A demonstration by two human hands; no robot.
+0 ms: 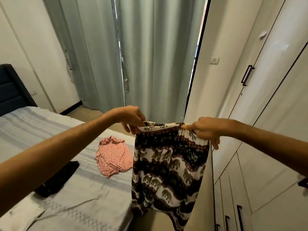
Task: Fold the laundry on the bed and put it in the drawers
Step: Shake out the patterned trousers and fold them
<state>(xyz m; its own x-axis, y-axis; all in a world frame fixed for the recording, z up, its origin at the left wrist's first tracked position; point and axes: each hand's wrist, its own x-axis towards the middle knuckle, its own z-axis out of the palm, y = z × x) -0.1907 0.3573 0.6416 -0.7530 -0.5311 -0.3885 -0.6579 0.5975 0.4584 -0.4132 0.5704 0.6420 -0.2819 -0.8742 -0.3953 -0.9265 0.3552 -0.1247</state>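
Observation:
A pair of elephant-print trousers [168, 167] in black, white and dark red hangs in the air beside the bed's right edge. My left hand [133, 119] pinches the left end of its elastic waistband. At the right end, my right hand [206, 130] grips the same band, stretching it flat between both hands. The legs hang down past the mattress and out of view at the bottom. On the bed [50, 130] lie a crumpled pink patterned top [113, 157] and a dark folded garment [58, 179].
A white wardrobe [266, 114] with black handles fills the right side, with drawer fronts [233, 205] low down. Pale green curtains [141, 55] hang ahead. A dark headboard [11, 87] stands at the far left.

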